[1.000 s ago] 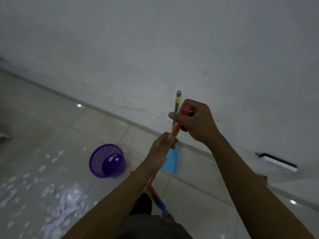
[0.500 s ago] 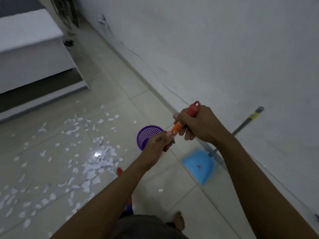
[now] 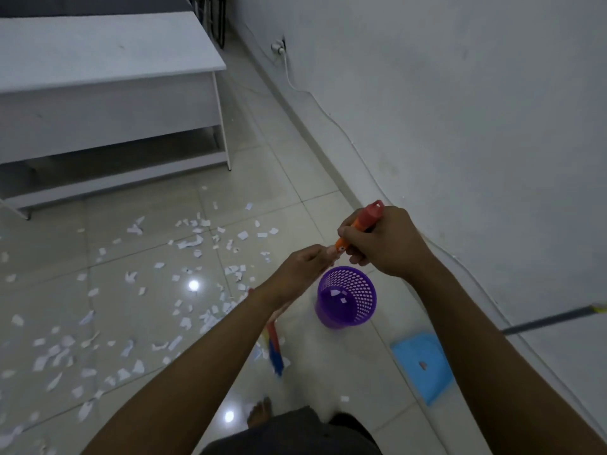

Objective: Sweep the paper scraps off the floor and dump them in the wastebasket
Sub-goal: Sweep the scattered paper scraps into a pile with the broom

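A broom (image 3: pixel 369 215) is being gripped by the right hand (image 3: pixel 387 246) and left hand (image 3: pixel 300 270); scraps (image 3: pixel 243 235) are being left at the basket's (image 3: pixel 361 311) nine o'clock, a dustpan (image 3: pixel 423 359) at four.

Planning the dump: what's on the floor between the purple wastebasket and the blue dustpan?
Head view: only bare tile lies between the wastebasket and the dustpan.

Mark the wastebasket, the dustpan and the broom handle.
wastebasket (image 3: pixel 359 292): head view, inner mesh wall.
dustpan (image 3: pixel 415 354): head view, bare blue pan surface.
broom handle (image 3: pixel 369 214): head view, red top end.
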